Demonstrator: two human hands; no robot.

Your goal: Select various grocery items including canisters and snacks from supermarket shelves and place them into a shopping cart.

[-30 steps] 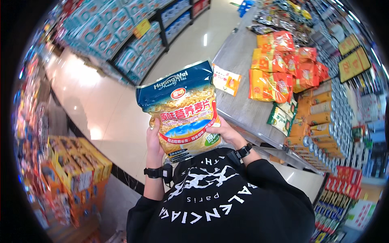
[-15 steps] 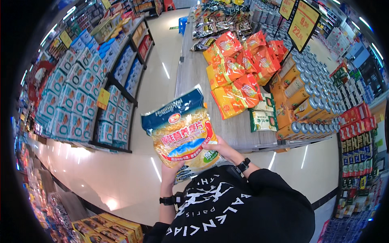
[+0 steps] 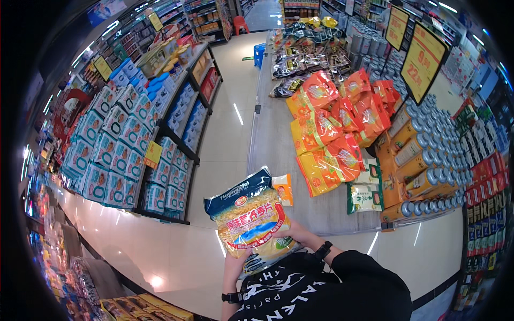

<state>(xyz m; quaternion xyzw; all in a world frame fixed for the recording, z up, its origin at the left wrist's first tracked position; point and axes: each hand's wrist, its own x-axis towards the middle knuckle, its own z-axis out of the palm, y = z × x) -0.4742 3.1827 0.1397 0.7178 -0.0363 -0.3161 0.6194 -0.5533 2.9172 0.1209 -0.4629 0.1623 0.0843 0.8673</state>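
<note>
A large plastic bag of oat cereal (image 3: 249, 216), dark blue along its top with flakes printed on yellow below, is held in front of me between both hands. My left hand (image 3: 237, 260) grips its lower left side, the thumb on the front face. On the lower right side my right hand (image 3: 290, 231) grips it the same way. Most fingers are hidden behind the bag. An orange and white packet (image 3: 284, 189) peeks out behind its upper right edge; whether it lies on the table or touches the bag, I cannot tell.
A grey display table (image 3: 270, 142) ahead carries piled orange and red bags (image 3: 327, 136), green and white packets (image 3: 365, 198) and stacked cans (image 3: 423, 160). Sign stands (image 3: 423, 61) rise above it. Left across the aisle stands a shelf of teal and white packs (image 3: 110, 152). Yellow boxes (image 3: 144, 309) sit at lower left.
My view has tilted up, so the table and shelves sit lower and further right. The bag, still in both hands, appears lower, and an orange and white packet now shows behind it.
</note>
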